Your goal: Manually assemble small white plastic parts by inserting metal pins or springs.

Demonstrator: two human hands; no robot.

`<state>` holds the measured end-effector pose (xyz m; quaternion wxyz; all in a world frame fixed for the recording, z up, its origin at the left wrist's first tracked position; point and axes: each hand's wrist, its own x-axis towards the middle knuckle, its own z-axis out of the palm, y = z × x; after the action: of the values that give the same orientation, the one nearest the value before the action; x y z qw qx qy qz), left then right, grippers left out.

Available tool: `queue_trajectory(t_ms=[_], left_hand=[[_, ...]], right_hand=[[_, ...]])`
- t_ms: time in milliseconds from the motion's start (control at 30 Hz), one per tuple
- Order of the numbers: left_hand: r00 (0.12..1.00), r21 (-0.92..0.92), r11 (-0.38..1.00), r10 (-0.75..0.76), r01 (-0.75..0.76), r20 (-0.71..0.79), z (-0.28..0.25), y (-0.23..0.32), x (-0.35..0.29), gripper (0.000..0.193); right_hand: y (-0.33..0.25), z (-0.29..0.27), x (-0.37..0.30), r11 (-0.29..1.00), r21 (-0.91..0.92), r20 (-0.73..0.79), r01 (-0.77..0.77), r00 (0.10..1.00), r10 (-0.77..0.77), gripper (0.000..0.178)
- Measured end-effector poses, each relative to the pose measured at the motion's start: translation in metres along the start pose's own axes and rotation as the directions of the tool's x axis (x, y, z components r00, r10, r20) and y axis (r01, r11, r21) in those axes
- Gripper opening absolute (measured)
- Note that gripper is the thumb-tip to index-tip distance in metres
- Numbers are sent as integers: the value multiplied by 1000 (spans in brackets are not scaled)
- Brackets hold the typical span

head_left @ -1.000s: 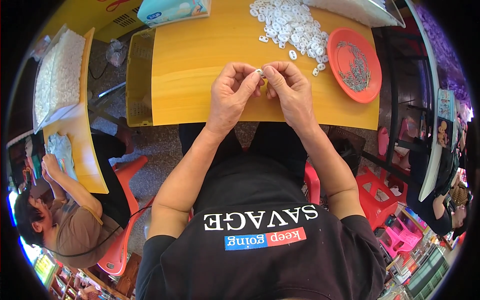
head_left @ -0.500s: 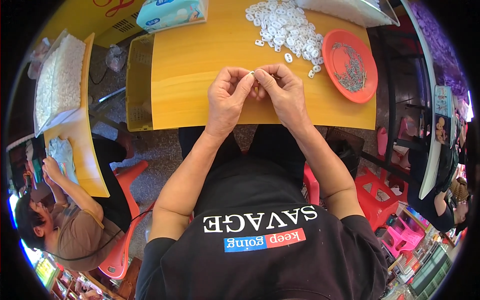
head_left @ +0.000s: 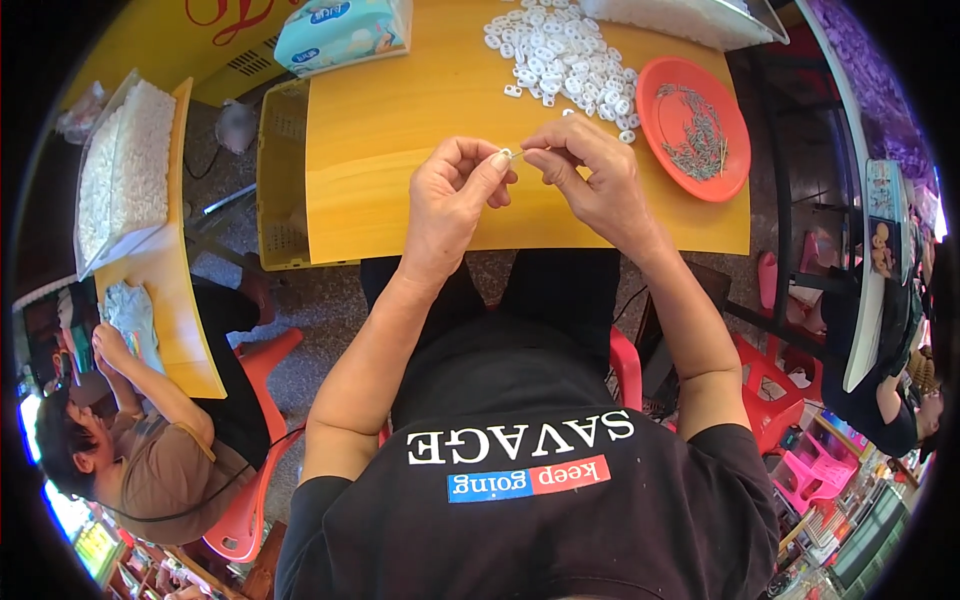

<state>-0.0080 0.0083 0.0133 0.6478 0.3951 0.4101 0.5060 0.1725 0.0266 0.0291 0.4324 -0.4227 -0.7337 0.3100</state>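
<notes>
Above the near part of the yellow table [head_left: 400, 150], my left hand [head_left: 446, 200] pinches a small white piece [head_left: 506, 153] between thumb and forefinger. A thin, light pin-like stick [head_left: 517, 154] runs from that piece toward my right hand [head_left: 600, 185], whose thumb and forefinger close on its other end. How far the stick sits in the piece is too small to tell. Beyond my hands lies a heap of white oval plastic pieces [head_left: 568, 65], each with two holes. To the right, a red plate [head_left: 742, 165] holds many small grey metal pins [head_left: 703, 135].
A blue tissue pack [head_left: 345, 38] stands at the far left of the table, a clear bin [head_left: 690, 18] of white pieces at the far right. A yellow crate [head_left: 283, 180] is beside the table. Leftward, a person [head_left: 165, 450] sits at another table with a bin [head_left: 128, 165].
My right hand has drawn away to the right from my left, and the thin stick now shows between them. My left hand stays nearly in place. The view has shifted slightly.
</notes>
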Motion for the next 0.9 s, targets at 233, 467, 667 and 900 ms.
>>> queue_trajectory(t_ms=[233,467,667,900], left_hand=[[1000,80,997,21,-22,12,5,9,-6,11],[997,93,993,72,-72,12,9,5,-8,10],[996,141,986,93,-92,2,9,3,-10,9],[998,172,983,55,-57,16,-1,-6,-9,8]], right_hand=[[-1,-2,3,987,-95,23,133,991,-131,8],[-9,9,-9,964,165,-2,-210,977,213,11],[-5,17,-16,901,300,1,-313,945,328,12],[1,27,-18,924,251,-10,-290,953,302,13]])
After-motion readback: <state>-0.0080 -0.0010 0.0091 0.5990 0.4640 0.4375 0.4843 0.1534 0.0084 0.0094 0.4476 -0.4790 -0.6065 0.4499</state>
